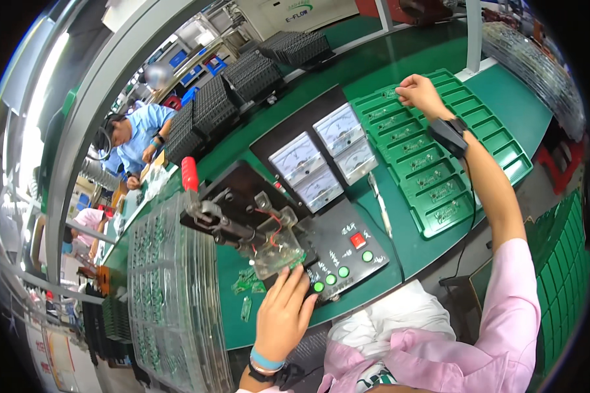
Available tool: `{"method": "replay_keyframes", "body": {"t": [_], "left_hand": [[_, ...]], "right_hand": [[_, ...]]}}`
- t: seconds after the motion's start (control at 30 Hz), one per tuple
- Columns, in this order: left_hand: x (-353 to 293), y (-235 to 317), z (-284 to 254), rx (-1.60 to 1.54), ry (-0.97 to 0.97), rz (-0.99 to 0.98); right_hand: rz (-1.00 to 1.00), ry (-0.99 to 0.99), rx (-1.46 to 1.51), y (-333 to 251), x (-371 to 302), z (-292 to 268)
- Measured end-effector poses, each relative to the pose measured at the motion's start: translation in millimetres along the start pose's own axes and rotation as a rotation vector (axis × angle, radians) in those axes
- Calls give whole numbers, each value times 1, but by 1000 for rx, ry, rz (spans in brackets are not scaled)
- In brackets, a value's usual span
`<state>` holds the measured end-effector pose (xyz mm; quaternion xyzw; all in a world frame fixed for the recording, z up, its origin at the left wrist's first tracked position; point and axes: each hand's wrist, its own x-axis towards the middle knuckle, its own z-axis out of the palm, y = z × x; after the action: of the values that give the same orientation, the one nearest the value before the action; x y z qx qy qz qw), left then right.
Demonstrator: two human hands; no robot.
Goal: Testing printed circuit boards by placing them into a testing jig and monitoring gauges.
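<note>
Pink shirt cloth (432,357) lies nearest us, with white trousers (393,311) just beyond it at the edge of the green worktop (410,252). Our left hand (283,314) lies with its fingers extended and its thumb apart, not clenched; its fingertips meet the lower edge of the clear block (275,255) on the press fixture (233,229), which has a red-knobbed lever (189,173). Our right hand (423,95) reaches to the far end of the green tray (495,139), thumb and forefinger brought together beside a small circuit board (390,94). We cannot tell whether they grip it. That board sits at the farthest compartment of the tray's left column; similar boards fill the compartments nearer us.

We judge the step in hand to be handling a board at the tray while the left hand minds the fixture. To our eye, the next move calls for a light fingertip touch at the compartment, clear of the neighbouring boards, and a steady left hand, since its thumb is near the green buttons (318,287). Loose green boards (246,281) lie left of the fixture.
</note>
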<state>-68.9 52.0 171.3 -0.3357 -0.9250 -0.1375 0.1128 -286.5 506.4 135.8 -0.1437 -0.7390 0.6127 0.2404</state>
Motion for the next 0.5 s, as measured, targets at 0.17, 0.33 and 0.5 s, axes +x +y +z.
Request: {"method": "replay_keyframes", "body": {"t": [0.17,0.33,0.5], "left_hand": [[23,-18,-49,85,436,117],[86,-51,-69,187,697,83],[86,-53,-50,-224,855,297]], "right_hand": [[95,-43,127,47,44,32],[99,-55,-21,42,26,42],[-295,-217,-291,-19,-65,15]]}}
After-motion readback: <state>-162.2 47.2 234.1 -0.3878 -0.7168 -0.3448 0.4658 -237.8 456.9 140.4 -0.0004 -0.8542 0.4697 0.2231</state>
